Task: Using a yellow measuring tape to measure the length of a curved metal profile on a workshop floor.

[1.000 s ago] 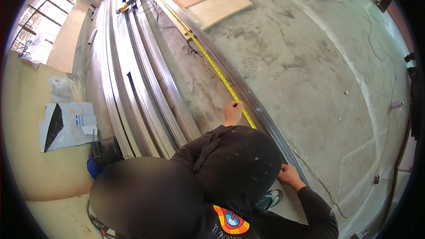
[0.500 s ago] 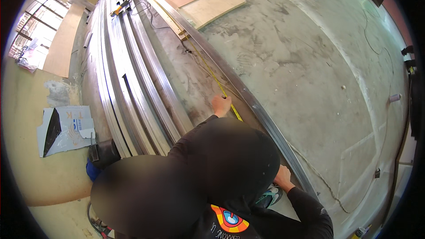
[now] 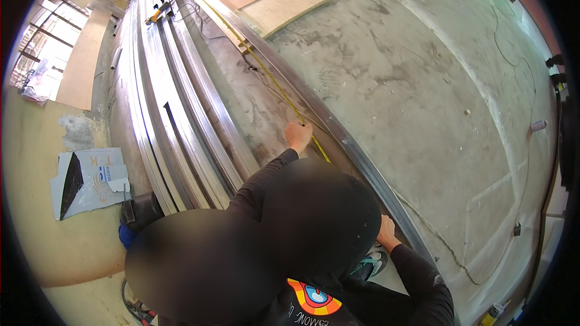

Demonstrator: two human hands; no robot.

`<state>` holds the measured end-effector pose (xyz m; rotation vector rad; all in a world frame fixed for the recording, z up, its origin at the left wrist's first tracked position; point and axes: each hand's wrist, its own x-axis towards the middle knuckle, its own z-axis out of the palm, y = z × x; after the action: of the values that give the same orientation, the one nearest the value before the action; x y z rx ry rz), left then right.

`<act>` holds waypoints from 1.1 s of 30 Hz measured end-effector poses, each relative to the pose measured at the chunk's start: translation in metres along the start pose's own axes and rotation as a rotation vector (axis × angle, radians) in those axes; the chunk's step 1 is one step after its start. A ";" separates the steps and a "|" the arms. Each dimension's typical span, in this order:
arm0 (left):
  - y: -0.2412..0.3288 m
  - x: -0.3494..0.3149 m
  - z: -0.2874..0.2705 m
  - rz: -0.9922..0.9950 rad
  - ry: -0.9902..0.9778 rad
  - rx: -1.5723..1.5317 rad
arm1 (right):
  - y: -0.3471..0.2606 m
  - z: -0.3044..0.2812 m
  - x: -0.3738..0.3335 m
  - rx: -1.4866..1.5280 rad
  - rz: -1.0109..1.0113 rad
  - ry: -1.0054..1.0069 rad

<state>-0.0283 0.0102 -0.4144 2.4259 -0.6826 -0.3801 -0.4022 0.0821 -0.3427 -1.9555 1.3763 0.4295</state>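
Observation:
My left hand pinches the yellow blade of a tape measure. The blade runs away toward the far left, beside a long grey metal channel; its near end vanishes behind a dark blurred round shape, seemingly my knee. My right hand is curled low beside the near part of the channel. Its fingertips are partly hidden, and what they hold cannot be made out. Both sleeves are black. A shoe shows just below the right hand.
Several long shiny metal profiles lie to the left, with a yellow and black power tool on them. Wooden boards lie farther off. A torn cardboard sheet is at left; a cable crosses the floor at right.
My left hand has shifted slightly away and to the left, still on the blade. More of the yellow blade shows at the far end. My right hand has moved only slightly.

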 end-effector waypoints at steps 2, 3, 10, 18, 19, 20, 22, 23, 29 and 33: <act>0.005 -0.004 0.002 -0.012 -0.017 -0.006 | 0.004 0.005 0.000 0.005 0.014 0.015; 0.006 -0.005 0.004 -0.021 -0.006 -0.078 | 0.005 0.005 0.000 0.006 0.018 0.014; -0.004 0.002 0.019 -0.104 0.026 -0.453 | -0.006 -0.008 -0.002 0.017 0.077 0.067; 0.001 -0.011 0.019 -0.125 -0.093 -0.430 | 0.006 0.008 -0.003 0.029 0.092 0.070; -0.002 -0.012 0.019 -0.094 -0.057 -0.376 | 0.005 0.009 -0.003 0.038 0.076 0.053; -0.004 -0.013 0.018 -0.095 -0.057 -0.376 | 0.003 0.009 -0.004 0.048 0.060 0.037; -0.007 -0.015 0.016 -0.143 -0.017 -0.333 | 0.000 0.009 -0.004 0.061 0.035 0.041; -0.008 -0.015 0.016 -0.143 -0.019 -0.333 | -0.002 0.008 -0.004 0.073 0.009 0.046; -0.010 -0.017 0.009 -0.159 -0.039 -0.282 | -0.005 0.012 -0.002 0.073 0.031 0.061; 0.001 -0.023 0.004 -0.114 -0.064 -0.351 | -0.002 0.010 -0.004 0.076 0.060 0.073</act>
<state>-0.0494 0.0199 -0.4147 2.1302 -0.4601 -0.5754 -0.4009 0.0928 -0.3467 -1.8886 1.4792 0.3316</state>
